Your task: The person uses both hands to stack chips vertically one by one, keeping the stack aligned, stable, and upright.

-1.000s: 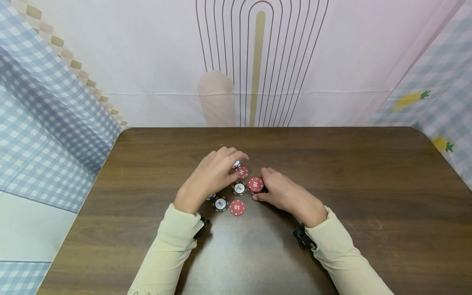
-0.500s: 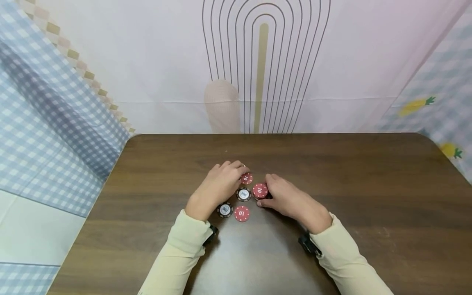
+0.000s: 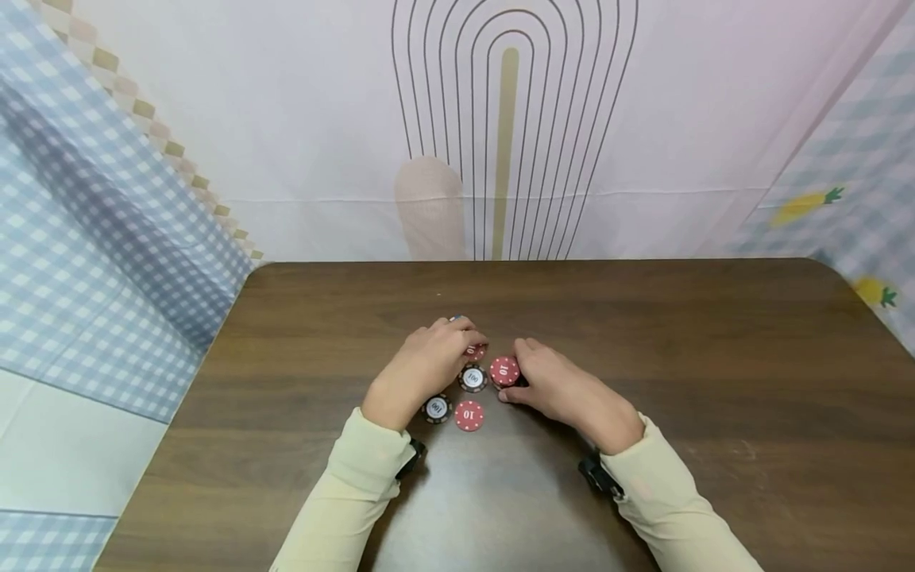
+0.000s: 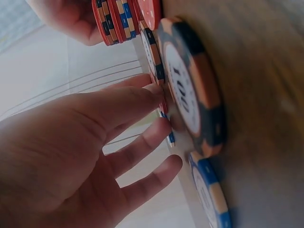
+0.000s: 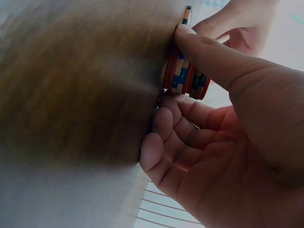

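Note:
Poker chips lie in a cluster on a dark wooden table [image 3: 643, 334]. My right hand [image 3: 516, 373] grips a short stack of red chips [image 3: 504, 370] marked 10, thumb on one side and curled fingers on the other; the right wrist view shows this stack [image 5: 187, 76] edge-on. My left hand [image 3: 468, 340] reaches over a single red chip [image 3: 476, 352], its nearly straight fingertips [image 4: 159, 90] touching that chip's edge. A black-and-orange 100 chip [image 3: 472, 378] lies between the hands, and it fills the left wrist view [image 4: 190, 95].
A second 100 chip [image 3: 436, 408] and a loose red 10 chip [image 3: 469, 415] lie nearer to me. A blue-edged chip [image 4: 209, 194] sits under the left palm. Patterned cloth hangs behind the table and at both sides.
The left hand's fingers have come down onto the single red chip and now partly cover it. The right hand has kept its hold on the red stack.

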Demonstrator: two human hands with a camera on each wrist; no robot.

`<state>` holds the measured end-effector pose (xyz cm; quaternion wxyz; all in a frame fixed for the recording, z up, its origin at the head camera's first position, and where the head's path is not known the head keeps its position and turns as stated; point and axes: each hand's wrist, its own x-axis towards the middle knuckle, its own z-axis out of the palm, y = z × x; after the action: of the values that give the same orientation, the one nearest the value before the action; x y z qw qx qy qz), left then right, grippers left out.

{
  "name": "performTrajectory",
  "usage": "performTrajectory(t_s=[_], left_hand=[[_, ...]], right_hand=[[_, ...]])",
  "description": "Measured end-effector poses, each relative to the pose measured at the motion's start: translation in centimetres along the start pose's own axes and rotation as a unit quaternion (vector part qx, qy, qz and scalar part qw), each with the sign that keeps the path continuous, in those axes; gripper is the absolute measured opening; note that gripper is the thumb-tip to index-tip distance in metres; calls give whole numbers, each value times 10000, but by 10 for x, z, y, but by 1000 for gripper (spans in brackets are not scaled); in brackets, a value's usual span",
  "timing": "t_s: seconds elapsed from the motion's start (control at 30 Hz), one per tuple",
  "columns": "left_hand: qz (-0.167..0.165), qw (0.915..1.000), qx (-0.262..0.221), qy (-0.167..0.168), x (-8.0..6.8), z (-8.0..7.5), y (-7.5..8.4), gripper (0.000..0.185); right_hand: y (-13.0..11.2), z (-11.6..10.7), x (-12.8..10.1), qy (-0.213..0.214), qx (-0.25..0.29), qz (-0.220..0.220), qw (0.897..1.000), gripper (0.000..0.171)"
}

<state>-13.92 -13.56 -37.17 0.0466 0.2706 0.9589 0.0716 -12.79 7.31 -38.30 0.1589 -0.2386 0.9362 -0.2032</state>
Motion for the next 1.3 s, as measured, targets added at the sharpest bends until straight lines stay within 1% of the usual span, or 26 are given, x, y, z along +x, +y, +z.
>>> performTrajectory(t_s=[0.07,0.2,0.27,0.43,0.53,0.63,0.7,0.8,0.9,0.97,1.07,1.2,1.3], left_hand=[[-4,10000,96,12,1,0,0,28],[-53,9995,300,-90,4,-2,1,28],[-70,9990,432,-129,4,-3,3,27],[-22,9964,845,-100,2,-4,7,24],[-78,9955,921,-187,1,-3,9,22],[-202,9960,808,-312,-2,-1,8,23],[-283,9966,668,-391,-5,0,7,28],[-350,9976,342,-483,-7,0,4,34],[-359,9980,37,-520,-9,-1,0,36],[-339,9981,-99,-501,-8,-2,-2,34],[-328,9985,-178,-404,-7,-3,-4,28],[-371,9984,-322,-282,-5,-6,-6,22],[-424,9972,-567,-250,-5,-8,-7,21]], right_hand=[[0,-1,0,51,-7,-53,10000,48],[2,-3,1,115,-9,-133,9998,49],[2,-4,1,95,-6,-103,9999,48],[3,-5,1,83,-9,-60,9999,47],[3,-4,1,60,21,-42,10000,48],[1,0,0,5,56,-12,10000,46],[0,2,-2,-14,80,16,10000,43],[-1,5,-4,-33,110,63,9999,41],[-1,7,-4,-52,122,89,9999,41],[-1,7,-4,-43,115,106,9999,43],[-1,5,-3,-26,97,102,9999,44],[-1,3,-2,3,71,65,10000,43],[-1,1,-1,23,72,44,10000,44]])
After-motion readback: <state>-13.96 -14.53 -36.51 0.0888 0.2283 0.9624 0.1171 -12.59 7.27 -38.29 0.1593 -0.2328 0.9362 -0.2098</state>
